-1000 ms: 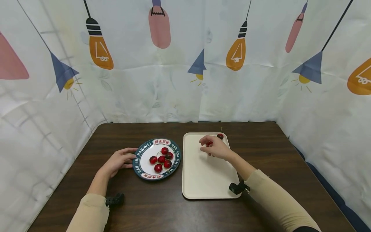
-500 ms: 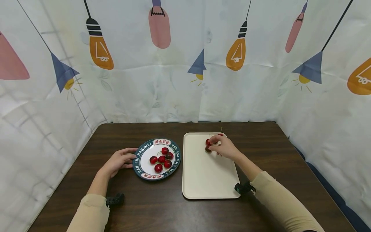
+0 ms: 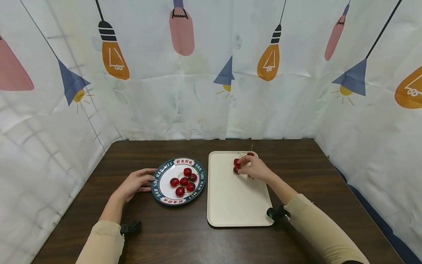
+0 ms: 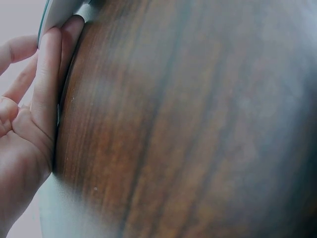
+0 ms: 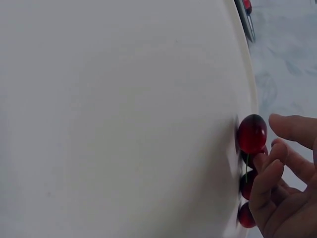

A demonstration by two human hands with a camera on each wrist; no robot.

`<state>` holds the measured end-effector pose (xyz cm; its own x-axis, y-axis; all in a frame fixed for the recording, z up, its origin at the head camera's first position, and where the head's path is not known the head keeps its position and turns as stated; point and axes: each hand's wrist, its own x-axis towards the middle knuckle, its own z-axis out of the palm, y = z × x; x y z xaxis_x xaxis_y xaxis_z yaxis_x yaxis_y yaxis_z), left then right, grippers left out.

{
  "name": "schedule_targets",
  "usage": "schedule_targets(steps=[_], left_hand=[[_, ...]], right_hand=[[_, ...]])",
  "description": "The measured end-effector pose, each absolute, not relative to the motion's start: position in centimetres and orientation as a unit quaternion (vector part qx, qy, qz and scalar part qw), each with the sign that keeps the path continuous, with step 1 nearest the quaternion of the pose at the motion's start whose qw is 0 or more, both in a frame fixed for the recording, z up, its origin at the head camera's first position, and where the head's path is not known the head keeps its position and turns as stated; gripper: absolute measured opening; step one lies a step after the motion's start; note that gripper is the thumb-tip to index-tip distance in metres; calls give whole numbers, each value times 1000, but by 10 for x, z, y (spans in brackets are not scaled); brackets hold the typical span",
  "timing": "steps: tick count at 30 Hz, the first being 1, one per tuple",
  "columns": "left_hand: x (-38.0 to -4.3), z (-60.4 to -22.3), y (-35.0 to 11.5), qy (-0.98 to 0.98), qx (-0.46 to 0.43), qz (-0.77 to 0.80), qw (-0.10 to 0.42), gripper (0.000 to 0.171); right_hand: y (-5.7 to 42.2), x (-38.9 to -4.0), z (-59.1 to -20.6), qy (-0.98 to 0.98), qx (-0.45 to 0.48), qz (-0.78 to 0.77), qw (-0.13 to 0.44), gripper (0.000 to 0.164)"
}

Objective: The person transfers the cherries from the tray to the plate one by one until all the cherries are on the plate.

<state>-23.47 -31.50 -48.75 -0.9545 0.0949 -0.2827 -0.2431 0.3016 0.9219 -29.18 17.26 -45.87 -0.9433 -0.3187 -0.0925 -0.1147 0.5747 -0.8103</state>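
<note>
Dark wood surface [image 3: 171, 234] carries the tray [image 3: 239, 205], with loose cherries [image 3: 236, 161] at its far end and a plate [image 3: 169, 171] of red fruit [image 3: 180, 191] to its left. Beyond that plate from the tray, the left hand [image 3: 133, 183] touches the rim, fingers relaxed; the right hand's [image 3: 253, 169] grip looks parted beside the tray's cherries, so one light pinch, sparing neighbours, seems best.

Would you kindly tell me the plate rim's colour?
The plate rim is mostly dark teal, clearest in the head view.
</note>
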Motion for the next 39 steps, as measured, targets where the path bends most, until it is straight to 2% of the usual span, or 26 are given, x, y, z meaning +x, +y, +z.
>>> schedule_targets(steps=[23, 39], left_hand=[[-235, -488, -316, 789, -43, 596, 142, 55], [-233, -484, -315, 790, -39, 595, 141, 55]], right_hand=[[161, -295, -461, 891, -135, -413, 128, 31], [144, -289, -443, 877, -173, -431, 122, 31]])
